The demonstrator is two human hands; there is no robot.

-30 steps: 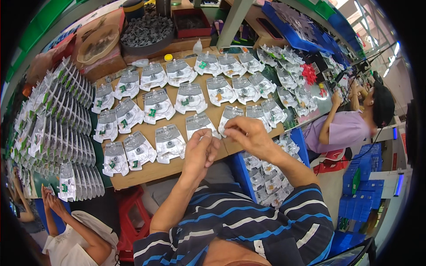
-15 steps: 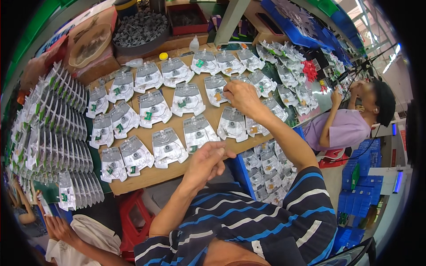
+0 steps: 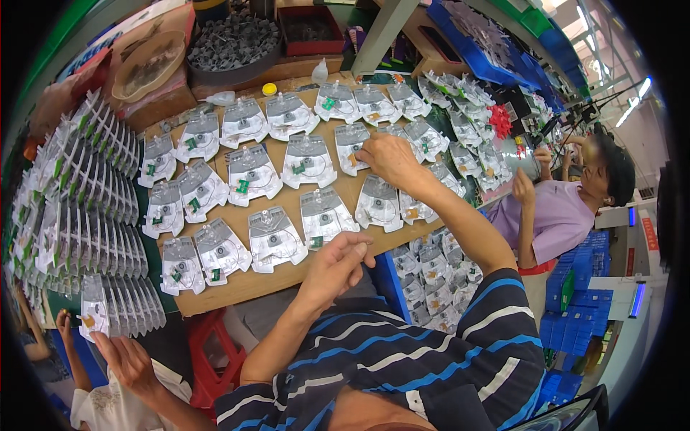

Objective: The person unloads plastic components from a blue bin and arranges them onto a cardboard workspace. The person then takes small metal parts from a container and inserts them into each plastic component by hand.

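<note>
My right hand [image 3: 392,158] reaches over a grey-and-white fan-shaped plastic housing [image 3: 351,133] in the back half of the board. Its thumb and fingers are pinched at the edge of a small orange circuit board [image 3: 352,159] on that housing; the fingertips partly hide the contact. Nearer to me, my left hand [image 3: 336,267] hovers at the board's front edge, fingers curled and thumb pressed to them. Whatever lies in that pinch is too small to make out. Beside it lies a housing with a thin wire and a small green board [image 3: 316,242].
Rows of similar housings cover the cardboard-topped table [image 3: 244,284]. Tall stacks of housings [image 3: 93,215] stand left; a blue bin [image 3: 392,287] holds more at front right. Behind are a tub of grey parts [image 3: 233,47] and a small squeeze bottle [image 3: 320,72]. Co-workers sit on both sides.
My right hand stays at the same housing, its fingertips slightly lower by the orange board. My left hand barely moves. The left co-worker's hand has reached to the front stack; the right co-worker's hands have shifted.
</note>
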